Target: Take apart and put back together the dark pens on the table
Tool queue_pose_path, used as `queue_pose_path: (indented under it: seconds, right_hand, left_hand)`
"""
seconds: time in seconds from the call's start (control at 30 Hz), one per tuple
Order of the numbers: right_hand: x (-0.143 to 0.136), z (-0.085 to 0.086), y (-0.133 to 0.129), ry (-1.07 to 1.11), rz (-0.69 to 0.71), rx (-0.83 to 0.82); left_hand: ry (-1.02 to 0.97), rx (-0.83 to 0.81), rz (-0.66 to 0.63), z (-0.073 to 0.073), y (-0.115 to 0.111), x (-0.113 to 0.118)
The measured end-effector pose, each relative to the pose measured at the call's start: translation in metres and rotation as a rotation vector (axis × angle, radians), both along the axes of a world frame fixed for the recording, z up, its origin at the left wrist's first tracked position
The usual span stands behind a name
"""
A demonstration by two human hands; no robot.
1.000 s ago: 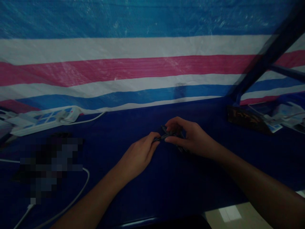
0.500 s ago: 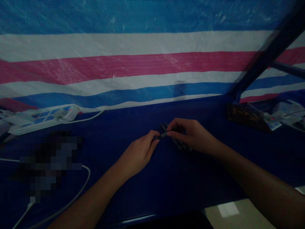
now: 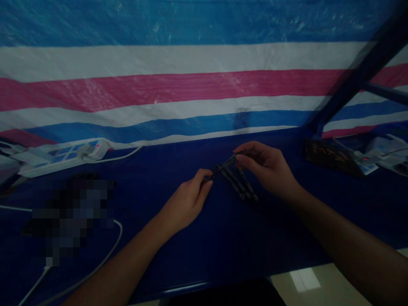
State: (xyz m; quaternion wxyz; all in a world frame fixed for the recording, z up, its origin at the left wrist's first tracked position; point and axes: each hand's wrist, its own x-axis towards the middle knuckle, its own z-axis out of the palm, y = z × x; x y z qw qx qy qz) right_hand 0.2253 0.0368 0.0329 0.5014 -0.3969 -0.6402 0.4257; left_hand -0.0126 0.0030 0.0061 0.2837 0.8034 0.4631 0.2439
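A slim dark pen [image 3: 223, 166] is held slantwise between my two hands. My left hand [image 3: 191, 195] is closed, thumb and fingers pinching its lower left end. At the upper right end, my right hand [image 3: 266, 165] pinches it between thumb and fingertips. Just below and partly behind it, several similar dark pens [image 3: 240, 187] lie close together on the dark blue table [image 3: 204, 250]. The dim light hides their finer detail.
A white power strip [image 3: 73, 155] with plugs and cables stands at the back left. In front of it is a blurred-out dark item [image 3: 73, 212] with a white cable. A dark patterned box [image 3: 333, 157] sits at the right. A striped sheet [image 3: 191, 89] hangs behind.
My right hand has moved up and slightly right along the pen, its grip now farther from my left hand. More of the pen and the pens beneath shows. My left hand has barely moved.
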Motion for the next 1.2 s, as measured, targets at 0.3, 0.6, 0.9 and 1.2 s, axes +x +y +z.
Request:
queue_pose_path:
  seconds: [0.3, 0.6, 0.9, 1.2]
  right_hand:
    - [0.000, -0.003, 0.001, -0.080, 0.091, -0.040]
    - [-0.001, -0.003, -0.004, -0.277, 0.171, -0.041]
    - [0.006, 0.004, -0.005, -0.402, 0.246, 0.020]
    - [0.016, 0.006, 0.003, -0.467, 0.205, 0.106]
  left_hand:
    - [-0.013, 0.018, -0.009, 0.002, 0.000, 0.001]
    - [0.027, 0.018, -0.022, 0.002, -0.004, 0.003]
    - [0.087, 0.062, -0.027, 0.002, 0.000, 0.001]
    - [0.069, 0.100, -0.047, 0.002, -0.001, -0.002]
